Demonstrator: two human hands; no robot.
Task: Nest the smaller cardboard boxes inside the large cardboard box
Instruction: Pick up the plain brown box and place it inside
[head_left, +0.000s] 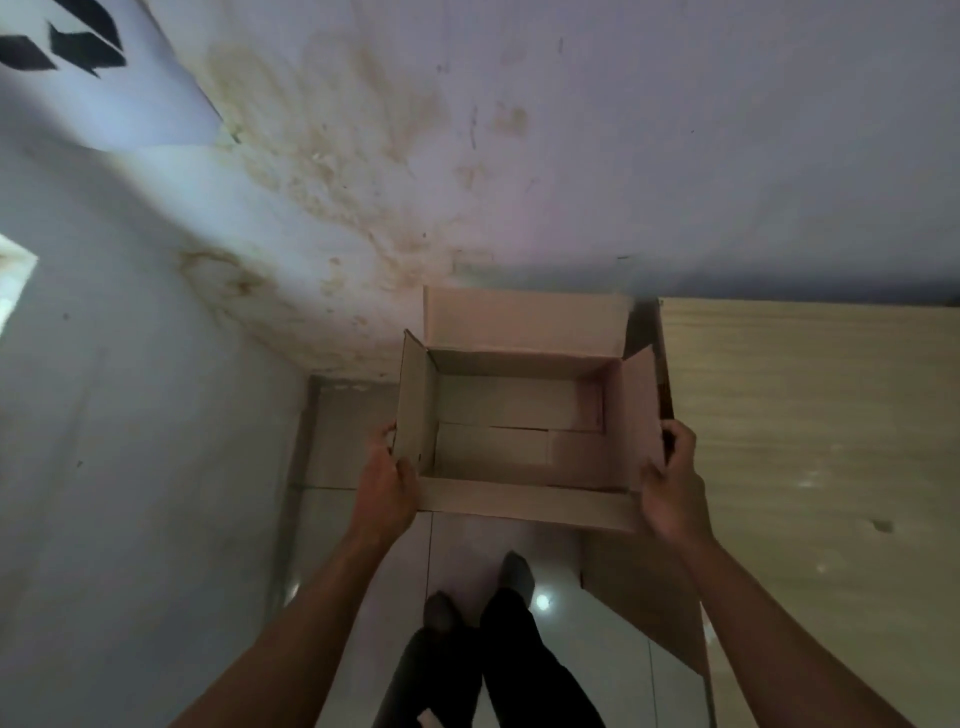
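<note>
An open brown cardboard box (519, 415) is held in front of me above the floor, its four flaps spread and its inside bare. My left hand (387, 480) grips its left flap and side wall. My right hand (672, 488) grips the right flap and side. A second piece of brown cardboard (644, 597) shows below and to the right of the held box, partly hidden by my right forearm; I cannot tell whether it is another box.
A stained white wall (363, 182) stands right behind the box and another white wall on the left. A light wooden panel (810, 441) rises on the right. Below are glossy white floor tiles (561, 613) and my two feet (478, 597) in dark trousers.
</note>
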